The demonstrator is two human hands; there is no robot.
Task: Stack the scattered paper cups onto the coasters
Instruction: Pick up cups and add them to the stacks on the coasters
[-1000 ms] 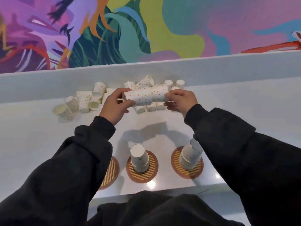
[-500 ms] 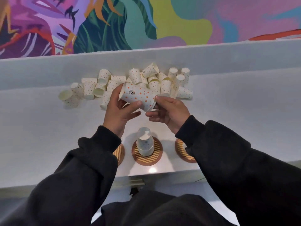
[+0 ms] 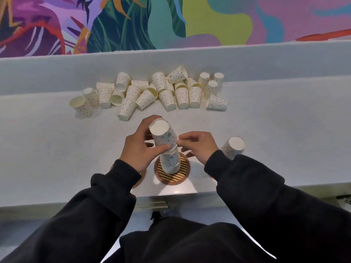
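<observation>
A nested bundle of dotted paper cups (image 3: 163, 134) is held upside down over the cup stack (image 3: 170, 162) that stands on the middle striped coaster (image 3: 182, 172). My left hand (image 3: 138, 149) grips the bundle from the left. My right hand (image 3: 199, 144) pinches its lower rim from the right. Another inverted stack (image 3: 233, 147) stands to the right, its coaster hidden by my right sleeve. The left coaster (image 3: 139, 182) barely shows under my left sleeve. Several loose cups (image 3: 152, 93) lie scattered at the back of the counter.
A raised white ledge (image 3: 266, 61) and a colourful mural wall (image 3: 171, 19) close the far side. The counter's front edge (image 3: 57, 202) runs just below the coasters.
The bundle came from lying sideways over the loose cups, toward me and down, and turned upright over the middle stack. Both hands came with it.
</observation>
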